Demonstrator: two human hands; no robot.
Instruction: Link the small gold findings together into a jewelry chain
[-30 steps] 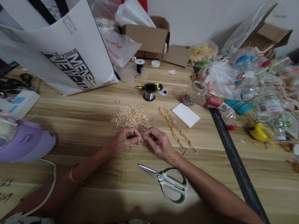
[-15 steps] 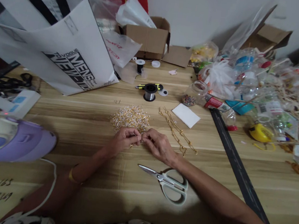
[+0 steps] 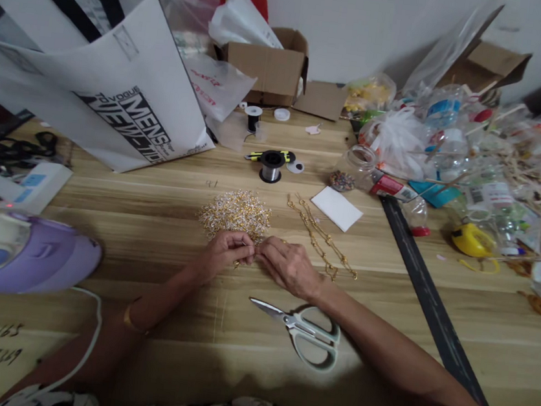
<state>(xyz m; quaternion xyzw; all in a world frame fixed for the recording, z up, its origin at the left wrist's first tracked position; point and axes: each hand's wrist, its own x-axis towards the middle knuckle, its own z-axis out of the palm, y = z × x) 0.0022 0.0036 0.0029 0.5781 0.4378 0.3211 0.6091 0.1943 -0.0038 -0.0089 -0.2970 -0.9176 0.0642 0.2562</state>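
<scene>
My left hand (image 3: 229,254) and my right hand (image 3: 290,267) meet fingertip to fingertip over the table, both closed in a pinch. What lies between the fingers is too small to name; a bit of gold shows just under the left fingers. Right behind the hands is a heap of small gold and clear beads (image 3: 235,212). To the right of the heap lie two strands of gold beaded chain (image 3: 318,236). Scissors (image 3: 302,330) with pale handles rest in front of my right hand, blades pointing left.
Behind the heap stand a wire spool (image 3: 271,167) and a yellow cutter (image 3: 256,156). A bead jar (image 3: 353,167) and white card (image 3: 337,208) sit right. A large white bag (image 3: 131,96) and a purple appliance (image 3: 56,257) occupy the left; plastic bottles (image 3: 446,145) crowd the right.
My right hand has turned slightly, its fingers now closer together and more over the left fingertips. My left hand stays nearly in place. The things on the table have not moved.
</scene>
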